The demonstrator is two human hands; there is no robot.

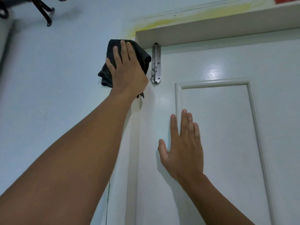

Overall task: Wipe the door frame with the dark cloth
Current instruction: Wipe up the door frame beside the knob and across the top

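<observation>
1. A white door (pixel 227 143) fills the right side. It is shiny, and a bright spot of light shows near its top.
2. A raised panel (pixel 215 127) with a thin border sits in the middle of the door.
3. A silver bolt (pixel 156 64) stands upright at the door's top left corner.
4. The wall (pixel 48 78) on the left is pale blue.
5. A yellow stain (pixel 162 22) runs along the wall higher up.
6. A dark metal hook (pixel 47 12) hangs at the top left.

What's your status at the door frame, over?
Left hand pressing dark cloth on door frame upper corner. Right hand flat on door. Metal bolt close beside cloth.
</observation>
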